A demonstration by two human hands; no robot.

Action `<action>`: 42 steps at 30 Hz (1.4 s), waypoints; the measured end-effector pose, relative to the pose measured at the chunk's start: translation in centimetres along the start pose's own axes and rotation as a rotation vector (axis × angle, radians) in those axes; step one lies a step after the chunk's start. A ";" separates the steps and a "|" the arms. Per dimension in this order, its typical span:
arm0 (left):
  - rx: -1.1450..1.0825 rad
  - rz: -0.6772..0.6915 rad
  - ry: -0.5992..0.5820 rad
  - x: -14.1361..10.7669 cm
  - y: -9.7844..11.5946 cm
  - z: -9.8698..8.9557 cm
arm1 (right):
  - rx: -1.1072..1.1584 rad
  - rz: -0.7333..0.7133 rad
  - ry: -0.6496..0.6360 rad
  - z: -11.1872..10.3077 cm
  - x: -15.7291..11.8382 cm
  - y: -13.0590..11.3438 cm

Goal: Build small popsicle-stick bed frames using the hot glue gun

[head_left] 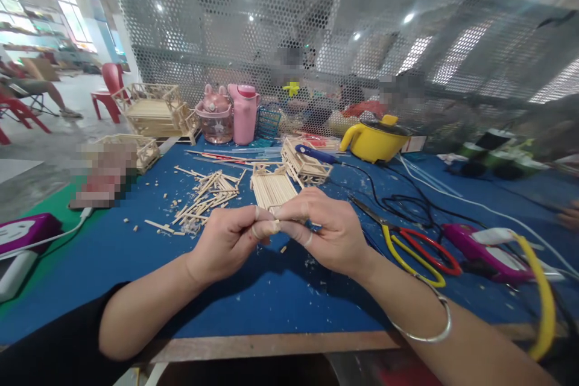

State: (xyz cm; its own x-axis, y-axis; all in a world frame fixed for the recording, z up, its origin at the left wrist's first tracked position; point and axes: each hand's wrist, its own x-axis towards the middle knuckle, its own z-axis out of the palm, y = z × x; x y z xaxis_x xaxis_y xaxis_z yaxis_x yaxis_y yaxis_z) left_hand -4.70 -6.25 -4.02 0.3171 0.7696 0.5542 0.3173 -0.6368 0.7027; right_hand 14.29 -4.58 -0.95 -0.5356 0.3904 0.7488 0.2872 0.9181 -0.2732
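The little stick model [270, 186] is on the blue table [217, 307], right by the fingertips. The left hand [226, 241] and right hand [337, 234] meet, fingers pinched narrow, maybe to keep something tiny steady; I cannot tell what is inside. Loose sticks [208, 196] lie to the left, likely for easy reach. Scissors [389, 242] lie to the right. A blue tool [314, 154] touches stick model number 2 [312, 170], perhaps as a rest.

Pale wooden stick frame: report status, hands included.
Left hand and right hand pinched at near end of frame. Held piece unclear. Loose pale sticks left, red-and-yellow-handled scissors right.
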 end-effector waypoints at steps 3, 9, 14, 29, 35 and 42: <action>0.032 -0.005 0.004 0.0 -0.1 -0.2 | -0.009 0.035 0.013 -0.1 0.2 -0.3; 0.018 -0.258 0.243 0.8 -1.3 -1.1 | -0.201 0.264 -0.123 -1.1 -0.2 0.7; 0.206 -0.380 -0.164 1.1 -2.2 -1.3 | -0.277 0.300 -0.180 0.3 -1.4 1.7; 0.024 -0.380 -0.081 1.0 -2.8 0.5 | -0.286 0.331 -0.089 2.6 -2.3 2.3; -0.012 -0.441 -0.071 1.1 -2.7 0.5 | -0.276 0.334 -0.115 2.6 -2.2 2.2; -0.004 -0.459 -0.065 1.1 -2.6 0.6 | -0.278 0.345 -0.144 2.6 -2.1 2.3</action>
State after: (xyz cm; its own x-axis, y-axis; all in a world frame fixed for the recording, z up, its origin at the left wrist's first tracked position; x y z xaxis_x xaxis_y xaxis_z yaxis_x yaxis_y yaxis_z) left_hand -4.68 -3.78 -5.48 0.1999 0.9672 0.1564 0.4343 -0.2306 0.8707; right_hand 13.99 -3.15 -4.76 -0.4701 0.6936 0.5458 0.6596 0.6870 -0.3049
